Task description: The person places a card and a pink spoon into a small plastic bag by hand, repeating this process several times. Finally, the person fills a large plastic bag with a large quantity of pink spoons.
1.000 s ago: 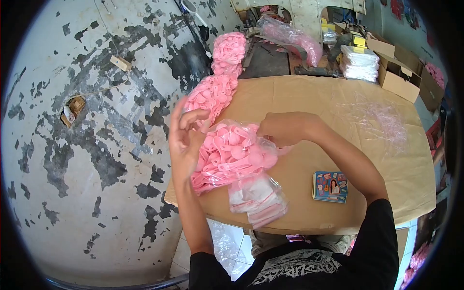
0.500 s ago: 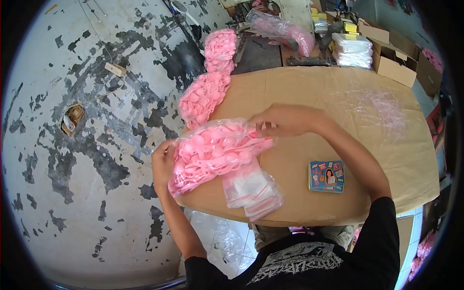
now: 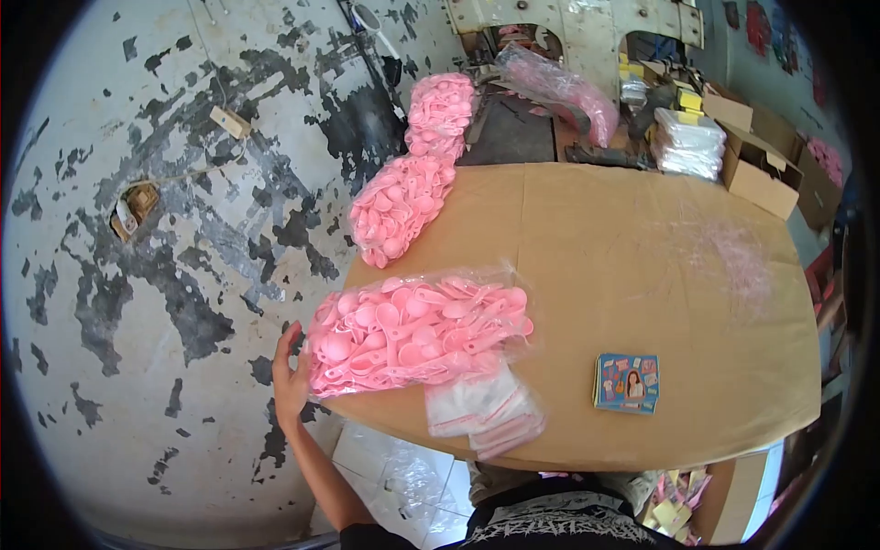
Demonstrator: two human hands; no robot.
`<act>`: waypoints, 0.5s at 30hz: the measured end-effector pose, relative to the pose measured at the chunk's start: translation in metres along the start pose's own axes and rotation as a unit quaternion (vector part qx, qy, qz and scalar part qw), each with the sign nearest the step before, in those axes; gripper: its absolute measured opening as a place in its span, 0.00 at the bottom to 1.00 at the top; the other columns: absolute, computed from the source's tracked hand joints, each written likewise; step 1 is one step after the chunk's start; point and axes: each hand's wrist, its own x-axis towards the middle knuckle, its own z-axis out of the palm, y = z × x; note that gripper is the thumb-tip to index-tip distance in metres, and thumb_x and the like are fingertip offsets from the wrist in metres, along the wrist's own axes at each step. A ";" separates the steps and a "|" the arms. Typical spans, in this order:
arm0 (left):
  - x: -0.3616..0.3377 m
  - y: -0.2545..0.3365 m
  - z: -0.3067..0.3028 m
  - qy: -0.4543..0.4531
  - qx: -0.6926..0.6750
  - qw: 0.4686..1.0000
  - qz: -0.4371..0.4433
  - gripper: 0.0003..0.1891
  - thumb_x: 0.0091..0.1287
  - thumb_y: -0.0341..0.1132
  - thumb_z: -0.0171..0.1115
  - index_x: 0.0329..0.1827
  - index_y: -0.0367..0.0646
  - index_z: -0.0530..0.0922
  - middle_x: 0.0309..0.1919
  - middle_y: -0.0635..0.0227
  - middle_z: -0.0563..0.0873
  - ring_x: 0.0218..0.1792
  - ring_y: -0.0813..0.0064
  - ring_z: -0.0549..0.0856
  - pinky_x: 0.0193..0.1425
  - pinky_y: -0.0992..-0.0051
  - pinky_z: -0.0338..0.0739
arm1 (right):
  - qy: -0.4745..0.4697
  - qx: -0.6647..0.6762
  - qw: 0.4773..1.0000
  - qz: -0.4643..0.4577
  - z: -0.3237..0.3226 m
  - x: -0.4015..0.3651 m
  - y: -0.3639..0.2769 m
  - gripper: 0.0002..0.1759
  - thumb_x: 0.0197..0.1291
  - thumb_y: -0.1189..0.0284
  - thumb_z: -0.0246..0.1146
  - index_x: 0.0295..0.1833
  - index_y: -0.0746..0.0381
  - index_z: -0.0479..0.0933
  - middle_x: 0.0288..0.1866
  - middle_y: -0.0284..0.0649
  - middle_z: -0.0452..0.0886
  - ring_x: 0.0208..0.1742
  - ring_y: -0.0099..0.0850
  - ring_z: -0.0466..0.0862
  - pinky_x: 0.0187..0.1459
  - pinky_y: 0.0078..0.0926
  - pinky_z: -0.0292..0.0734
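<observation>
A clear plastic bag full of pink spoons point(image 3: 417, 330) lies on the left front part of the table. My left hand point(image 3: 291, 380) is at the bag's left end, fingers apart and not wrapped round it; whether the fingertips touch the plastic is hard to tell. My right hand is out of view. Partly under the bag's front edge lie several small clear zip bags point(image 3: 486, 408). A stack of blue printed cards point(image 3: 627, 383) sits to the right.
Two more bags of pink spoons point(image 3: 403, 206) point(image 3: 440, 115) stand along the wall. Thin pinkish strands point(image 3: 733, 261) lie on the brown-covered table point(image 3: 587, 275). At the back right are stacked clear packets point(image 3: 687, 142) and an open cardboard box point(image 3: 759, 174).
My right hand has left the spoon bag's right end and gone out of view. The bag now lies flatter on the table, and my left hand has loosened at its side. The view has shifted.
</observation>
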 end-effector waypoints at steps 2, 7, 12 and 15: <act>-0.013 -0.019 0.004 -0.008 -0.059 0.998 -0.012 0.25 0.75 0.36 0.57 0.72 0.34 0.69 0.68 0.54 0.75 0.68 0.65 0.74 0.74 0.67 0.63 | 0.038 -0.038 0.982 0.180 -0.004 -0.079 0.072 0.11 0.68 0.68 0.60 0.42 0.67 0.74 0.32 0.39 0.73 0.33 0.33 0.75 0.36 0.31 0.71; -0.027 -0.023 0.008 0.008 -0.102 0.989 -0.111 0.29 0.79 0.46 0.52 0.73 0.32 0.67 0.69 0.57 0.74 0.69 0.70 0.72 0.74 0.71 0.61 | 0.137 -0.103 0.867 0.468 -0.023 -0.268 0.201 0.15 0.71 0.65 0.57 0.51 0.66 0.73 0.40 0.41 0.76 0.40 0.33 0.77 0.42 0.31 0.73; -0.019 -0.023 0.015 0.045 -0.242 0.953 -0.174 0.39 0.79 0.60 0.40 0.74 0.29 0.65 0.71 0.53 0.72 0.70 0.67 0.71 0.75 0.69 0.61 | 0.196 -0.132 0.811 0.535 -0.073 -0.315 0.226 0.20 0.74 0.61 0.54 0.60 0.66 0.72 0.48 0.42 0.78 0.47 0.33 0.78 0.48 0.31 0.74; 0.010 -0.016 0.009 0.000 -0.235 0.942 -0.242 0.37 0.78 0.59 0.44 0.67 0.28 0.73 0.62 0.56 0.81 0.60 0.69 0.80 0.69 0.69 0.69 | 0.264 -0.116 0.818 0.498 -0.085 -0.290 0.231 0.23 0.76 0.59 0.53 0.65 0.65 0.71 0.52 0.43 0.80 0.51 0.34 0.79 0.52 0.31 0.76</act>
